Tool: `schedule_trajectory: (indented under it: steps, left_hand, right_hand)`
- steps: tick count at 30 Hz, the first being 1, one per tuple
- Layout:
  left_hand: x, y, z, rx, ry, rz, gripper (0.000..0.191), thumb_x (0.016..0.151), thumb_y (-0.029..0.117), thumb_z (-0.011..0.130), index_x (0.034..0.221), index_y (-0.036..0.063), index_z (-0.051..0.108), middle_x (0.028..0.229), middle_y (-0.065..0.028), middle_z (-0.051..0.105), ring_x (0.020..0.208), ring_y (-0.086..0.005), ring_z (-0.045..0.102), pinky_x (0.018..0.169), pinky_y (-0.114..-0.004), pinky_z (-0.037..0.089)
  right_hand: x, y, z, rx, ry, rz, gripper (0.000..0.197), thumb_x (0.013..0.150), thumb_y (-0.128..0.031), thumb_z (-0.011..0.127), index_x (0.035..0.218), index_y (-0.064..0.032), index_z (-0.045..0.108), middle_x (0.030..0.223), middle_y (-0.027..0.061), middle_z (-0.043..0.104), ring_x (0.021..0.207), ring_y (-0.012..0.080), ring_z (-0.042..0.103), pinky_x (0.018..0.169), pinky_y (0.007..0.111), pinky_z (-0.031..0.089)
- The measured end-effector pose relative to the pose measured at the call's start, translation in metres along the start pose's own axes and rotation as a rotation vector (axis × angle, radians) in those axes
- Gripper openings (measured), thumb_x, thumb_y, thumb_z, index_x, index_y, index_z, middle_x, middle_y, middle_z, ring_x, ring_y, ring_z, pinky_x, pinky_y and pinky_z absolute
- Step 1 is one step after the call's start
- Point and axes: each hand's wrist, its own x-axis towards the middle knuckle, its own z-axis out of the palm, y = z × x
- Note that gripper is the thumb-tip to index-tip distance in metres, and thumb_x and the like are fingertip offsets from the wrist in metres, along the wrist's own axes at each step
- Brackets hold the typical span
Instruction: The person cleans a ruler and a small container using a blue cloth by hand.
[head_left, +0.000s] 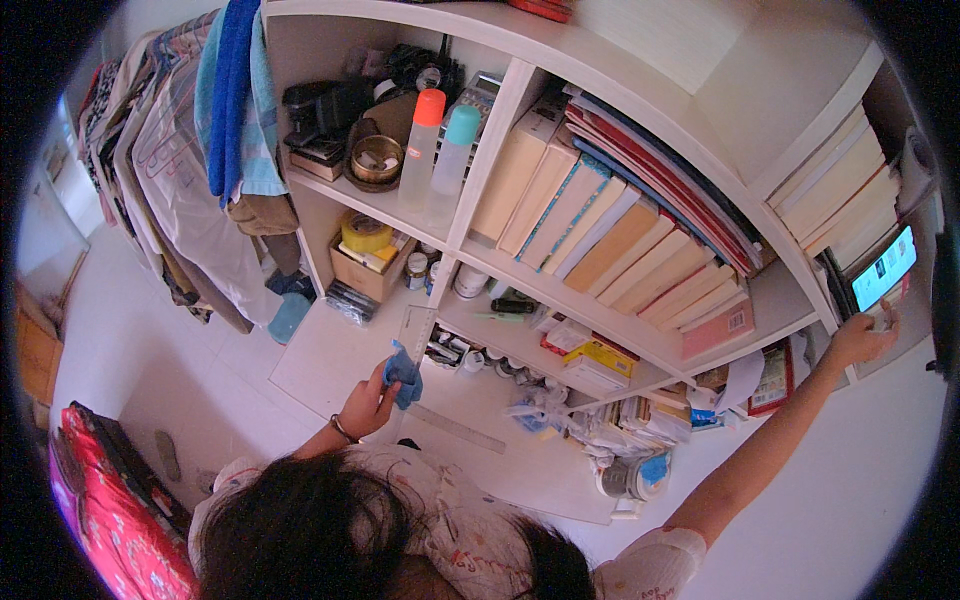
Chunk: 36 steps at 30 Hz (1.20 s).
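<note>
My left hand (367, 401) grips a crumpled blue cloth (403, 379) above the desk top. A clear plastic ruler (418, 326) rises from behind the cloth; the cloth covers its lower part, so I cannot tell whether my fingers grip it too. Another clear ruler (459, 430) lies flat on the desk (330, 360), near my body. My right hand (862, 339) reaches far out to the right, at the lower edge of a phone (885, 268) with a lit screen. The phone leans tilted in a shelf compartment. Whether my fingers hold it or only touch it is unclear.
White shelves (570, 296) with rows of books (600, 225) stand ahead. Two capped bottles (421, 150) stand near a brass bowl (376, 161). Yellow tape (365, 231) sits on a small box. Hanging clothes (180, 172) are at left; a lidded jar (637, 476) stands at the desk's right end.
</note>
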Motion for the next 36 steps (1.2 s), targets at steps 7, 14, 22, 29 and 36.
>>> schedule_trajectory:
  steps: [7, 14, 22, 29, 36]
  left_hand:
    - [0.001, 0.010, -0.003, 0.002, -0.017, -0.019, 0.040, 0.083, 0.011, 0.046, 0.118, -0.0005, 0.030, 0.067, -0.0189, 0.058, 0.058, -0.0355, 0.057, 0.050, -0.042, 0.045]
    - [0.001, 0.008, -0.003, 0.009, -0.041, -0.042, 0.039, 0.083, 0.011, 0.046, 0.117, -0.0001, 0.031, 0.067, -0.0194, 0.058, 0.060, -0.0357, 0.058, 0.051, -0.042, 0.045]
    - [0.000, 0.005, -0.002, 0.019, -0.030, -0.048, 0.038, 0.084, 0.013, 0.046, 0.116, -0.0012, 0.032, 0.064, -0.0200, 0.057, 0.057, -0.0373, 0.056, 0.050, -0.044, 0.043]
    - [-0.002, -0.001, -0.002, 0.021, -0.026, -0.027, 0.038, 0.083, 0.013, 0.046, 0.113, -0.0054, 0.032, 0.063, -0.0199, 0.056, 0.055, -0.0370, 0.055, 0.048, -0.043, 0.042]
    - [-0.003, -0.001, -0.002, 0.054, -0.041, -0.045, 0.036, 0.084, 0.012, 0.046, 0.113, -0.0043, 0.033, 0.062, -0.0192, 0.056, 0.055, -0.0365, 0.055, 0.048, -0.043, 0.042]
  right_hand:
    - [0.001, -0.002, 0.005, -0.095, 0.035, -0.052, 0.042, 0.062, -0.003, 0.046, 0.103, 0.0060, 0.050, 0.102, 0.0221, 0.052, 0.100, 0.0356, 0.047, 0.090, 0.044, 0.031]
    - [0.001, 0.013, 0.011, -0.171, -0.033, -0.205, 0.060, 0.063, -0.016, 0.053, 0.114, 0.0077, 0.035, 0.109, 0.0242, 0.045, 0.101, 0.0380, 0.042, 0.088, 0.047, 0.030]
    - [-0.007, 0.078, 0.032, -0.385, -0.249, -0.167, 0.085, 0.066, -0.037, 0.062, 0.125, 0.0084, 0.020, 0.115, 0.0266, 0.036, 0.101, 0.0406, 0.038, 0.084, 0.051, 0.030]
    - [-0.003, 0.012, 0.014, -0.056, -0.044, -0.108, 0.058, 0.063, -0.011, 0.049, 0.116, 0.0067, 0.035, 0.112, 0.0261, 0.043, 0.105, 0.0396, 0.040, 0.092, 0.046, 0.027]
    - [-0.002, 0.012, 0.009, -0.124, -0.062, -0.111, 0.058, 0.060, -0.003, 0.047, 0.116, 0.0074, 0.035, 0.115, 0.0258, 0.042, 0.107, 0.0389, 0.038, 0.094, 0.045, 0.026]
